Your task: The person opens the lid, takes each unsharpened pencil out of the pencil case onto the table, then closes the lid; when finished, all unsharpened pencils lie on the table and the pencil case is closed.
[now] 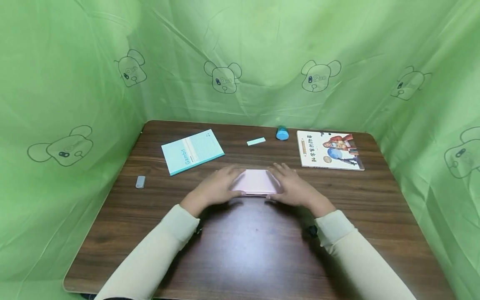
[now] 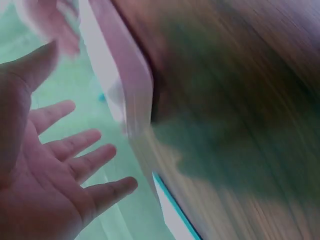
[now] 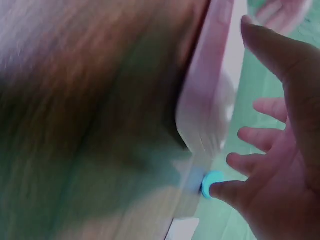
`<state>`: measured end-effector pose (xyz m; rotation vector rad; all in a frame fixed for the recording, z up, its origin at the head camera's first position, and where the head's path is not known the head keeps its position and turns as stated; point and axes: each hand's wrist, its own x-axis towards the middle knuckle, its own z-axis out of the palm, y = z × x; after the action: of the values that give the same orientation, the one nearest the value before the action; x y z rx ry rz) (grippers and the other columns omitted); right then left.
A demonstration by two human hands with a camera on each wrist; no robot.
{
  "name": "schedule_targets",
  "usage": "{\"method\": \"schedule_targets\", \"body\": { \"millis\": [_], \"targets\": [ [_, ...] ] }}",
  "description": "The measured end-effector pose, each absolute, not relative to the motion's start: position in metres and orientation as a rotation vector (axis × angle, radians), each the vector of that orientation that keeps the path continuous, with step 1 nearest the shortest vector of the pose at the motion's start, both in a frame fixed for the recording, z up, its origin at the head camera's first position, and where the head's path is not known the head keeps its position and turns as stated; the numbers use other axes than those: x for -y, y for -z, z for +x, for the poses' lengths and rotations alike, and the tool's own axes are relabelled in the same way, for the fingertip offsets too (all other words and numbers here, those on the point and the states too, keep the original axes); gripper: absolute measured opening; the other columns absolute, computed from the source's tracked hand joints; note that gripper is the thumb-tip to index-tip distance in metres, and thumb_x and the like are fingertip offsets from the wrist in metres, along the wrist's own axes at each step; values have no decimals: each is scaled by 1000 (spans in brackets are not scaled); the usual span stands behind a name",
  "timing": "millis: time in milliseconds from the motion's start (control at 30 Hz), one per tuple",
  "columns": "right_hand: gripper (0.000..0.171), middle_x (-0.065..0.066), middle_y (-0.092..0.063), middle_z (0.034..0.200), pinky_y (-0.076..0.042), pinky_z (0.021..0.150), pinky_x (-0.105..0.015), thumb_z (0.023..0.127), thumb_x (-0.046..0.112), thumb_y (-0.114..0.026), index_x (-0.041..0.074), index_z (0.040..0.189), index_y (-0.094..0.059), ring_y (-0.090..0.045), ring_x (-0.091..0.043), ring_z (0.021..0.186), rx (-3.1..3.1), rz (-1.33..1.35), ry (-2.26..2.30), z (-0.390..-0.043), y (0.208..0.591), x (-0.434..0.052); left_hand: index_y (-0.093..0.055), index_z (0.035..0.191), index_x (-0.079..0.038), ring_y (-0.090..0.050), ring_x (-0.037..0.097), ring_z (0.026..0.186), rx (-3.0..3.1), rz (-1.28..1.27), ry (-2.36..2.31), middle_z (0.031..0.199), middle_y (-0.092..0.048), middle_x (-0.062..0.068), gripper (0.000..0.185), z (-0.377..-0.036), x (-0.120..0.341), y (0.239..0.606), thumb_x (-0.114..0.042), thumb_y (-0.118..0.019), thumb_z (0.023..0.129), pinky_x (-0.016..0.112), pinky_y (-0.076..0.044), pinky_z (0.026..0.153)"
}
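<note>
Flat pink rectangular book (image 1: 256,182) lying mid-table (image 1: 240,250) on dark wood, flanked by left hand (image 1: 213,189) and right hand (image 1: 294,188). Both hands open, fingers spread, apparently touching its side edges without a grip. Risk: uneven side pressure could slide or skew it.

- A pale pink book (image 1: 256,182), closed and lying flat on the table near its centre.
- Thin, rectangular, with a plain cover and rounded corners; its near edge shows a slim band of pages.
- 1 hand flanks it at 9 o'clock, another at 3 o'clock.
</note>
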<state>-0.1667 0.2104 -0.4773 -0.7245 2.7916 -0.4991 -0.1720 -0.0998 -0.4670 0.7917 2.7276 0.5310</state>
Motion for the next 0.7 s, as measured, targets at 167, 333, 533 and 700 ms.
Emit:
{"method": "schedule_targets", "body": {
  "millis": [167,333,533,700],
  "targets": [
    [93,-29,-42,175,-27,124,-86,99,42,-83,8,173,-39,-37,-58,162,-2830,-818,340,-166,485,-198,-30,178,-18,-31,48,168,-2691,842,-326,179,-35,28,91,-173,73,470,-44,-77,105,73,-29,132],
    [94,-27,-51,169,-33,125,-81,94,41,-83,8,172,-42,-47,-56,155,-2876,-911,265,-167,493,-193,-28,178,-15,-40,51,163,-2735,882,-200,173,-42,32,94,-176,66,479,-39,-79,104,71,-36,130],
    [97,-26,-57,165,-42,123,-74,93,51,-83,5,170,-44,-53,-55,150,-2920,-972,153,-171,497,-195,-32,176,-12,-53,52,151,-2767,1019,-138,161,-54,34,94,-183,66,485,-37,-83,101,63,-49,122],
    [95,-25,-62,160,-48,119,-71,93,55,-82,4,166,-50,-59,-52,144,-2949,-1037,102,-173,496,-198,-30,176,-13,-50,55,155,-2731,1009,-188,164,-52,35,92,-189,67,485,-34,-81,102,63,-42,129]
  ]
}}
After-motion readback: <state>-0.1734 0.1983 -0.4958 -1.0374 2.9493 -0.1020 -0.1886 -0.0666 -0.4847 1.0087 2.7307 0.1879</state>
